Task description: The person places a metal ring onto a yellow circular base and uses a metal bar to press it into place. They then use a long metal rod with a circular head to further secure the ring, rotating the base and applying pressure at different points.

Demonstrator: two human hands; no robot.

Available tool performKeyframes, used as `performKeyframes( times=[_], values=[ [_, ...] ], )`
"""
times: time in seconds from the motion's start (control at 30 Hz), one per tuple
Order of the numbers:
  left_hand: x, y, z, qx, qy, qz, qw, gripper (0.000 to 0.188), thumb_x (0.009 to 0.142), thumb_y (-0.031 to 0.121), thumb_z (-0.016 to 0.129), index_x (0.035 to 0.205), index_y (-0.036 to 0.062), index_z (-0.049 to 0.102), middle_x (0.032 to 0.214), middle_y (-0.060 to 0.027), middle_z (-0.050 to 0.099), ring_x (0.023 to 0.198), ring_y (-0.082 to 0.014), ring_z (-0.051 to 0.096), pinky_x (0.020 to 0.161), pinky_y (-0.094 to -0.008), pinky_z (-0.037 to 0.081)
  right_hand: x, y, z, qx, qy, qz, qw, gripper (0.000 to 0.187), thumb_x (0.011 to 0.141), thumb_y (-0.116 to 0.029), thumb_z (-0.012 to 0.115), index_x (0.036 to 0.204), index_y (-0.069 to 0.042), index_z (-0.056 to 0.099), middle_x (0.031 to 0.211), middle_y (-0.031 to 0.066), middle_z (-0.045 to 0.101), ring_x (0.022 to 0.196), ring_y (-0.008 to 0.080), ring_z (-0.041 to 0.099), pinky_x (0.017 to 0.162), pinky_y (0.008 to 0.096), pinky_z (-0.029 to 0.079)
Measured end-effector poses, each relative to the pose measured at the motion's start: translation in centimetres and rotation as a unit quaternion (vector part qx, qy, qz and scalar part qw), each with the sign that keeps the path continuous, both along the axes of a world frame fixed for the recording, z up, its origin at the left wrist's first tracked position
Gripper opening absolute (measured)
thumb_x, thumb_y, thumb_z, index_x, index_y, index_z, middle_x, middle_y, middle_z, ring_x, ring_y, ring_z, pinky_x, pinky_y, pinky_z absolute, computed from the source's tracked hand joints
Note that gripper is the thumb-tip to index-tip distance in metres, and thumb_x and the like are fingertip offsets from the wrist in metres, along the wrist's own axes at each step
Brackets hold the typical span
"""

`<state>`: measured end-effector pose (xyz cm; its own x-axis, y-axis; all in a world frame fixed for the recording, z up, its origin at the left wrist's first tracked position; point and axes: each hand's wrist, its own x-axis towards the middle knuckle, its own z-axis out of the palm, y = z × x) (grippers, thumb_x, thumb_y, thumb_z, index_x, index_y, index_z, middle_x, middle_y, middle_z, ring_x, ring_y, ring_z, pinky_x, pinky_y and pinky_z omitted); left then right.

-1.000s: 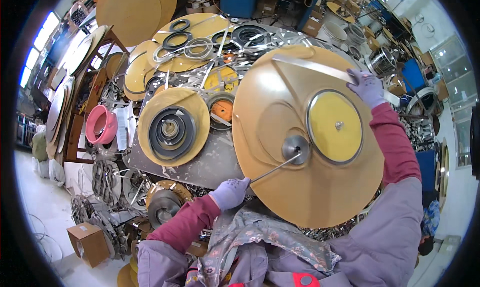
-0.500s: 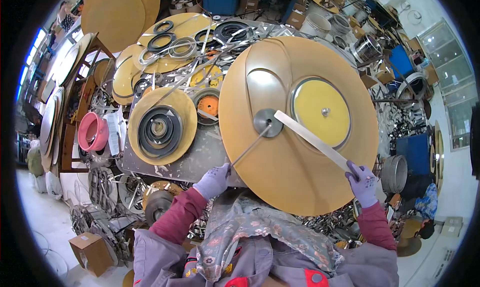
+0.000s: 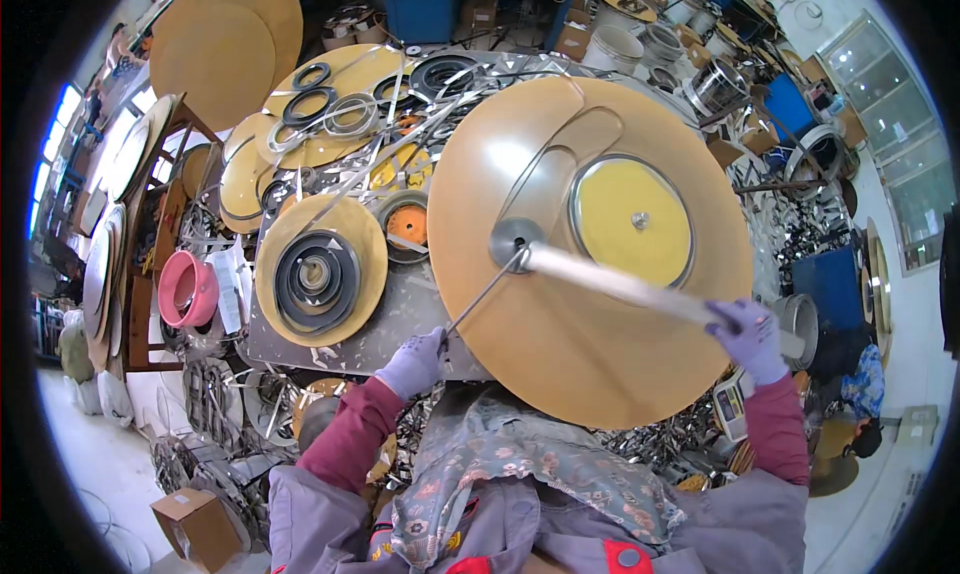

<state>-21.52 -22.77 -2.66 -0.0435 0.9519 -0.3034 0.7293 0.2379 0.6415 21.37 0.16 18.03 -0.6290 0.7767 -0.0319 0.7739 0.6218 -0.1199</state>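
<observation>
Head view, my left hand (image 3: 412, 364) closed around a thin rod (image 3: 485, 294), my right hand (image 3: 752, 339) clamped on a motion-blurred pale strip (image 3: 640, 287), both ending at the grey hub (image 3: 512, 234), nine o'clock on a tan disc (image 3: 590, 374), yellow plate (image 3: 628, 214) toward two.

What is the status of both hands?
Left hand gripping thin rod, tip at grey hub. Right hand holding blurred strip over tan disc. Yellow disc beside strip.

We could pass over the bare near part of the large, round tan disc (image 3: 600, 374), between the thin, dark metal rod (image 3: 485, 294) and the long, flat, pale metal strip (image 3: 620, 284). Beyond the strip, a knobbed, grey-rimmed round yellow plate (image 3: 620, 224) blocks our way.
</observation>
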Motion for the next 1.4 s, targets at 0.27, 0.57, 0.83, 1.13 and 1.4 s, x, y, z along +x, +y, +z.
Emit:
performKeyframes(
  times=[0.27, 0.57, 0.83, 1.13, 1.4],
  values=[
    [-0.5, 0.9, 1.8, -0.014, -0.004, -0.001, 1.0, 0.015, 0.087, 0.011, 0.05, 0.097, 0.0, 0.05, 0.082, -0.0263, 0.062, 0.083, -0.0444, 0.06, 0.072, -0.0507, 0.046, -3.4, 14.3, 1.5, 0.275, -0.166, -0.031, 0.946, 0.036, 0.082, -0.028, 0.066, 0.116, -0.021, 0.057, 0.089, 0.0061, 0.061, 0.083, 0.0221, 0.063, 0.069, 0.0334, 0.05],
    [-0.9, 1.4, 2.1, -0.02, -0.017, 0.011, 1.0, 0.015, 0.085, 0.008, 0.051, 0.098, 0.0011, 0.051, 0.083, -0.0258, 0.062, 0.084, -0.0451, 0.059, 0.072, -0.0508, 0.046, -5.2, 22.1, 5.6, 0.244, -0.468, -0.004, 0.85, 0.028, 0.081, -0.021, 0.059, 0.108, -0.016, 0.064, 0.097, 0.0051, 0.065, 0.095, 0.0186, 0.063, 0.077, 0.0341, 0.05],
    [-1.3, 0.1, 2.1, 0.014, -0.032, 0.019, 0.999, 0.01, 0.084, 0.006, 0.05, 0.093, 0.0018, 0.052, 0.08, -0.0242, 0.06, 0.082, -0.045, 0.059, 0.072, -0.0495, 0.046, -6.5, 16.1, 14.4, 0.019, -0.457, 0.048, 0.888, 0.029, 0.06, -0.031, 0.077, 0.084, -0.016, 0.074, 0.084, 0.0085, 0.07, 0.082, 0.0253, 0.067, 0.073, 0.0373, 0.053],
    [-2.1, -1.3, 2.1, 0.008, -0.033, 0.038, 0.999, 0.01, 0.084, 0.005, 0.05, 0.094, 0.002, 0.052, 0.08, -0.0255, 0.06, 0.082, -0.0452, 0.058, 0.071, -0.0503, 0.045, -9.6, 13.6, 13.5, -0.002, -0.227, 0.097, 0.969, 0.037, 0.067, -0.026, 0.076, 0.101, -0.012, 0.071, 0.093, 0.0077, 0.07, 0.09, 0.0231, 0.066, 0.081, 0.0344, 0.05],
    [-2.5, -0.9, 3.2, -0.02, -0.003, 0.028, 0.999, 0.013, 0.085, 0.008, 0.052, 0.096, 0.0014, 0.052, 0.082, -0.0259, 0.061, 0.084, -0.045, 0.059, 0.071, -0.0494, 0.046, -16.0, 21.3, 3.8, 0.302, -0.254, 0.054, 0.917, 0.042, 0.079, -0.026, 0.067, 0.118, -0.017, 0.059, 0.1, 0.0046, 0.061, 0.095, 0.0222, 0.06, 0.081, 0.0361, 0.047]
  ],
)
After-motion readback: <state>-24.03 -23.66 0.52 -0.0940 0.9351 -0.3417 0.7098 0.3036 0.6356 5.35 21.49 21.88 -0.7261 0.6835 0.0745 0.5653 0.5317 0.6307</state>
